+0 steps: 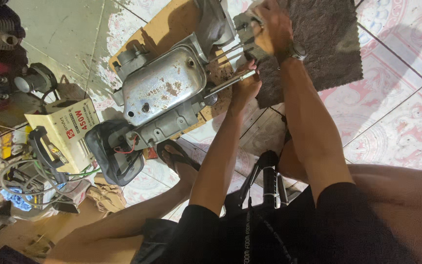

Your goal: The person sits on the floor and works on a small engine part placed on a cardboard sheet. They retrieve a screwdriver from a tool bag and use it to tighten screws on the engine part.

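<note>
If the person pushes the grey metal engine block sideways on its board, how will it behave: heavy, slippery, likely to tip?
The engine block is probably heavy: thick cast metal, rust-spotted. It lies broad and low on the wooden board, so tipping seems unlikely. The left hand grips a long stud, which likely stays stiff.

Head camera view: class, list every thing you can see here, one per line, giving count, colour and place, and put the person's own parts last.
Engine casing: one, grey metal with rust spots, on the board at centre.
Long studs: several, silver, sticking out of the casing toward the hands.
Wooden board: one, tan, under the casing.
Mat: one, dark brown, on the tiled floor at top right.
Boxy machine: one, cream with a black handle, left of the casing.
Cables: a tangle, grey and green, lower left.
Sandal: one, black, on the person's foot below the casing.
Wristwatch: one, dark, on the right wrist.
Left hand: gripping a stud.
Right hand: on a metal part at the stud ends.
</note>
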